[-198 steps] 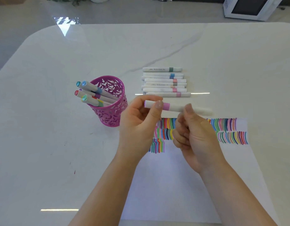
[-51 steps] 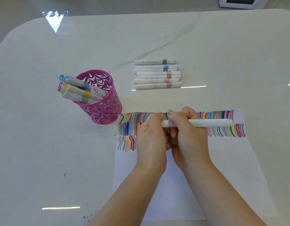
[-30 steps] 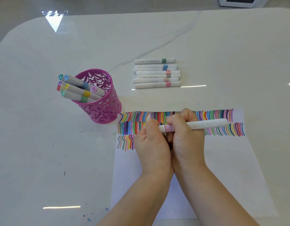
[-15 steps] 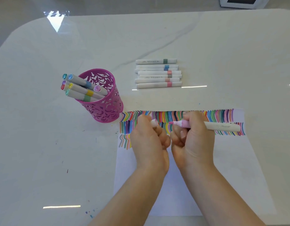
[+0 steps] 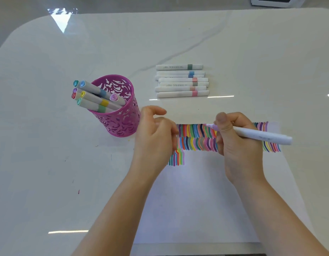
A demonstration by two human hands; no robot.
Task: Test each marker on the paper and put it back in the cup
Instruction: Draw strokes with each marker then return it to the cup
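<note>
My right hand (image 5: 238, 146) grips an uncapped white marker (image 5: 261, 136), its lilac tip over the top row of coloured strokes on the white paper (image 5: 197, 200). To its left, my left hand (image 5: 154, 139) hovers over the paper's left edge with fingers curled; the cap it pulled off is hidden inside them. The pink cut-out cup (image 5: 121, 124) stands just left of that hand and holds several capped markers (image 5: 97, 97) leaning left.
Several capped white markers (image 5: 182, 81) lie in a row on the white table (image 5: 49, 182) behind the paper. Small ink specks dot the table left of the paper. A white appliance (image 5: 274, 1) sits beyond the far right edge.
The cap came off the marker into my left hand. My hands have moved apart, and the right one has turned the marker tip toward the strokes.
</note>
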